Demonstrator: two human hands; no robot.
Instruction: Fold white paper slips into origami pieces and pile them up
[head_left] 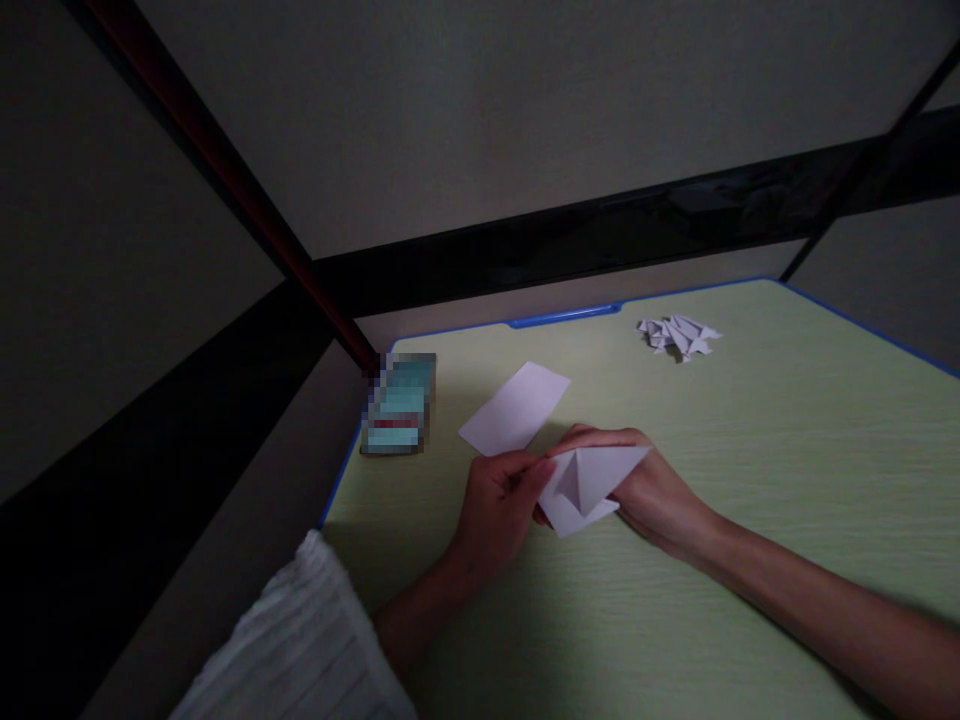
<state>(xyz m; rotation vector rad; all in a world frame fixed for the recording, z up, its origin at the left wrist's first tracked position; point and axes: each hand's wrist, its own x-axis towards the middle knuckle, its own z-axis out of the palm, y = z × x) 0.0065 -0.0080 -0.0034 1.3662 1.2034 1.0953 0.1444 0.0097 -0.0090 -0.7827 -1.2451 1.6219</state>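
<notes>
Between my two hands is a partly folded sheet of white paper, with a raised triangular flap and pointed corners. My left hand pinches its left edge, thumb on top. My right hand lies behind and under the paper on the right, its fingers curled along the upper edge and partly hidden by the sheet. Just beyond my left hand a flat white sheet of paper rests on the table.
The pale green table has a blue rim and a blue handle at its far edge. Folded paper pieces lie in a small pile at the back right. A pixelated phone-like object lies at the left edge. Walls stand behind and left.
</notes>
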